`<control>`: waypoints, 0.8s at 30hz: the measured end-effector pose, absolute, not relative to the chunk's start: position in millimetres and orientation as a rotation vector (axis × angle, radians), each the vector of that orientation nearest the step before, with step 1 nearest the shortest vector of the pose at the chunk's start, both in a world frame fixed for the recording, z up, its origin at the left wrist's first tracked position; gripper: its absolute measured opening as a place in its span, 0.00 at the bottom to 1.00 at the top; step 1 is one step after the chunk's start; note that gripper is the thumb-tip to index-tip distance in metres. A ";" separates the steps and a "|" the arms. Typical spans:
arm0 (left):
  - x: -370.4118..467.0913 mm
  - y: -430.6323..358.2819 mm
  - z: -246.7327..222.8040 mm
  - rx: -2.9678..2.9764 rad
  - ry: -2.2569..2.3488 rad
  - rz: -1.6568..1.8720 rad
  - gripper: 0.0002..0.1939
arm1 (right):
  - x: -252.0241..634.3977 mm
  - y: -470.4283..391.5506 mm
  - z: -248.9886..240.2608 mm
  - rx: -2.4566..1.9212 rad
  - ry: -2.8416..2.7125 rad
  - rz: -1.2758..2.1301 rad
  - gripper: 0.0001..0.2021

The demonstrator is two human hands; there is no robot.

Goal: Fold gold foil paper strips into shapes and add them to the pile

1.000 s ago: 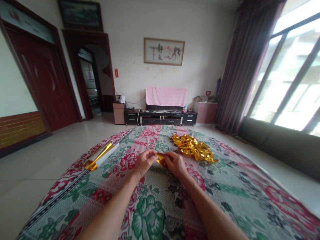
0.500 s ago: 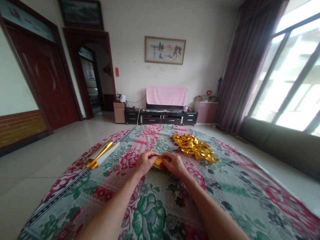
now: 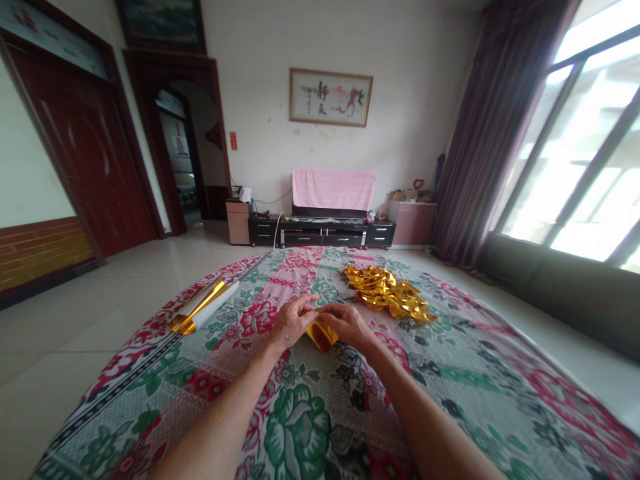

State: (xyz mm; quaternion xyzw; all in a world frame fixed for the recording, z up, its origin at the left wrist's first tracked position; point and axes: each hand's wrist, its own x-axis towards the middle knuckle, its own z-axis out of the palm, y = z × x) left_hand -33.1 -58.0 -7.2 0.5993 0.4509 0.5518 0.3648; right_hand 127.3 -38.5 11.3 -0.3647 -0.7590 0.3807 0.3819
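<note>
A piece of gold foil paper is held between my two hands over the flowered cloth. My left hand pinches its upper left edge, with the index finger raised a little. On the other side, my right hand has its thumb and fingers closed on the top right of the foil. The fingertips of both hands nearly meet. Beyond my right hand lies a pile of folded gold foil pieces. To the left rests a partly rolled stack of gold and white sheets.
The round table's flowered cloth spreads beneath my forearms. Past it stand a low black cabinet and a screen under a pink cloth. A purple curtain hangs by the window at right.
The gold foil between my hands now hangs lower and looks curved open toward me. My left index finger has lifted from the pinch. The pile and the rolled sheets stay put.
</note>
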 end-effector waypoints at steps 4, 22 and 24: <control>-30.7 -61.1 -3.9 1.387 1.098 1.431 0.25 | 126.8 -31.3 5.4 -0.935 -1.710 1.129 0.10; -29.2 -55.6 -11.3 1.367 1.366 1.518 0.14 | 110.3 -33.7 0.5 -0.867 -1.549 1.060 0.12; -31.2 -53.5 -13.2 1.398 1.427 1.544 0.14 | 109.5 -36.0 1.5 -0.865 -1.569 1.078 0.11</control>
